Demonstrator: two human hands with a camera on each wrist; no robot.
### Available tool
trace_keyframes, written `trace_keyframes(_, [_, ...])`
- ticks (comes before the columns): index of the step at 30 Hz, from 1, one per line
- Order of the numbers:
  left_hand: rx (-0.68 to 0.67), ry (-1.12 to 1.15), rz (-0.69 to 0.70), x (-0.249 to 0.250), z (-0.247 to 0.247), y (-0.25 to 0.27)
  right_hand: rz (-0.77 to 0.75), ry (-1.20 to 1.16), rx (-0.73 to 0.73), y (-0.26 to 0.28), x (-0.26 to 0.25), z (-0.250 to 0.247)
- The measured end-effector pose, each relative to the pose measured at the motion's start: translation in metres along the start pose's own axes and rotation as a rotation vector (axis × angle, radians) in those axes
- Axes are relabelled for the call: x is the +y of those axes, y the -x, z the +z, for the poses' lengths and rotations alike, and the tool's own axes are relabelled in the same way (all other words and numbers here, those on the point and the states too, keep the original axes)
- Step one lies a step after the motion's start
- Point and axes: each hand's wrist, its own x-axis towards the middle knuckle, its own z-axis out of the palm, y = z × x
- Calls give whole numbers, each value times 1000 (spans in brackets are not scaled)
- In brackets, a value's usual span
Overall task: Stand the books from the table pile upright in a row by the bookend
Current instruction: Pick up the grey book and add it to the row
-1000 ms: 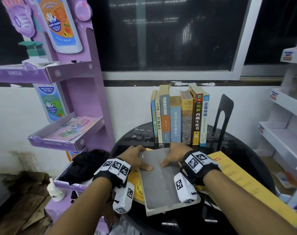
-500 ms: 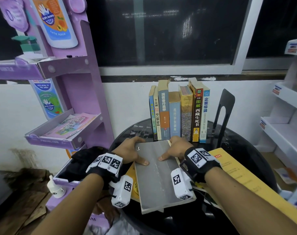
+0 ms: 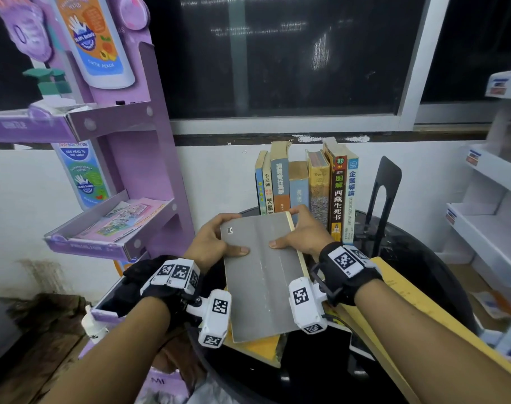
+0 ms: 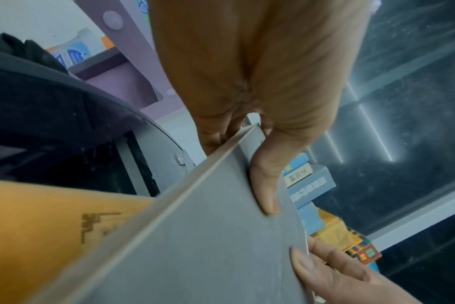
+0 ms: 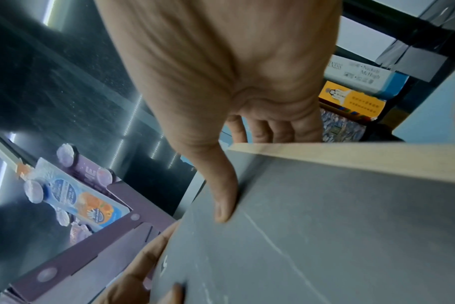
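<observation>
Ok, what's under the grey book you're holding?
Under the grey book, held by the left hand and right hand, a yellow book shows at the near edge. Whether more lies beneath it is covered.

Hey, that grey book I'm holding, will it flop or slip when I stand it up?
The grey book looks stiff: it stays flat though gripped only at its far end. Its matte cover probably won't slip. Being thin, it may tip unless leaned on the row.

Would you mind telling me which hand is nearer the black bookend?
Right. The right hand grips the grey book's edge nearer the black bookend; the left hand grips its far edge.
</observation>
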Motion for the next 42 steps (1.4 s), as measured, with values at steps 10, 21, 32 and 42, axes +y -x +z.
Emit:
trace_keyframes(10, [153, 231, 127, 36, 3, -10, -293, -196, 141, 8, -20, -10])
trace_keyframes(21, [174, 323, 203, 38, 10, -9, -500, -131, 214, 15, -18, -7])
trace_keyframes(32, [59, 365, 196, 35, 9, -9, -531, 65, -52, 24, -42, -36])
trace_keyframes(42, [62, 372, 165, 31, 9, -6, -552, 323, -181, 32, -62, -31])
